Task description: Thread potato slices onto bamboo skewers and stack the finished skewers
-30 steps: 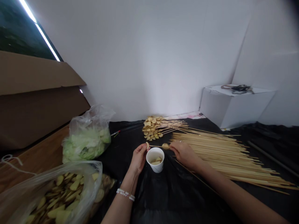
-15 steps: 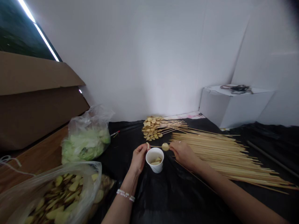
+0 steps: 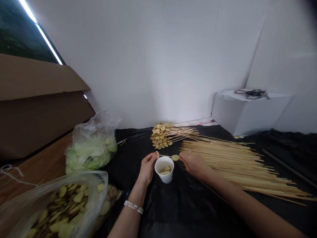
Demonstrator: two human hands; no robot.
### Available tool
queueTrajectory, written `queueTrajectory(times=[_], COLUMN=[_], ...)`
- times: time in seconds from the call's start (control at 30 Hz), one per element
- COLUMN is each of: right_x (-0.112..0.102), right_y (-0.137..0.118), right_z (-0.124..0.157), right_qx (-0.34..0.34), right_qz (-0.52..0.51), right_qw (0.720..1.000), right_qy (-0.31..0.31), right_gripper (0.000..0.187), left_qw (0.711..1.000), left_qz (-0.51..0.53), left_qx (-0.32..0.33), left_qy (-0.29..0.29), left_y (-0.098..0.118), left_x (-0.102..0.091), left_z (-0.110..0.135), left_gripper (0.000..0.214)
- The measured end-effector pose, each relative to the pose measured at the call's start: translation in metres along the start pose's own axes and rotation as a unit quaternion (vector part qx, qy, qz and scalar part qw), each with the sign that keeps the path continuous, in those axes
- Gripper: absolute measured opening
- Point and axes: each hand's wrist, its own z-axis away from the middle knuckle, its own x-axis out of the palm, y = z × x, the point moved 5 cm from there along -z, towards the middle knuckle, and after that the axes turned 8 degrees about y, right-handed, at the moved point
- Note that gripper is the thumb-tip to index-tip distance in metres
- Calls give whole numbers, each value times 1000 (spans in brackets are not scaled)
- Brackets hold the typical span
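Observation:
My left hand pinches a small potato slice just above the left rim of a white paper cup. A thin wooden skewer runs level over the cup from that slice toward my right hand. Another potato slice sits on the skewer close to my right fingers, which are closed around the stick behind it. Several potato pieces lie inside the cup. The skewer's far end is partly hidden by my right hand and forearm.
Loaded potato skewers are piled behind the cup. Many bare skewers spread over the black sheet at right. A bag of sliced potatoes and a bag of pale green vegetable stand at left. A white box is at back right.
The potato slice near my right hand has turned and now shows a flatter, narrower face. Both hands stay almost in the same place over the cup.

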Motion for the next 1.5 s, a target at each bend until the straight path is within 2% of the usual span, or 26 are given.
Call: queueTrajectory(times=[0.17,0.37,0.5,0.63,0.83,0.97,1.2,1.33,1.5], right_x=[-7,-8,-5,-6,-9,-10,-15,-14,-5], right_y=[-8,-13,-4,3,2,1,-12,-18,-13], right_z=[1,3,1,-1,-2,-2,2,4,2], right_qx=[-23,-26,10,45,24,20,-22,-33,4], right_qz=[4,36,-17,-84,-142,-126,-24,7,-25], right_qw=[999,999,1000,995,989,992,998,999,1000], right_qy=[40,25,-9,5,18,13,57,42,-7], right_gripper=[20,20,21,25,27,27,23,20,22], left_qw=[1000,1000,1000,1000,999,998,998,998,998], left_qz=[-5,-11,-13,3,48,53,47,38,40], left_qx=[-2,-2,-6,-8,-18,-8,6,12,11], left_qy=[16,10,5,2,13,29,45,42,42], left_y=[-2,-2,-1,2,2,0,0,-1,-1], left_x=[-2,-5,-2,0,-4,-9,-12,-12,-11], left_z=[-1,-2,-1,0,-3,-7,-8,-8,-7], left_gripper=[30,30,30,30,32,29,30,30,30])
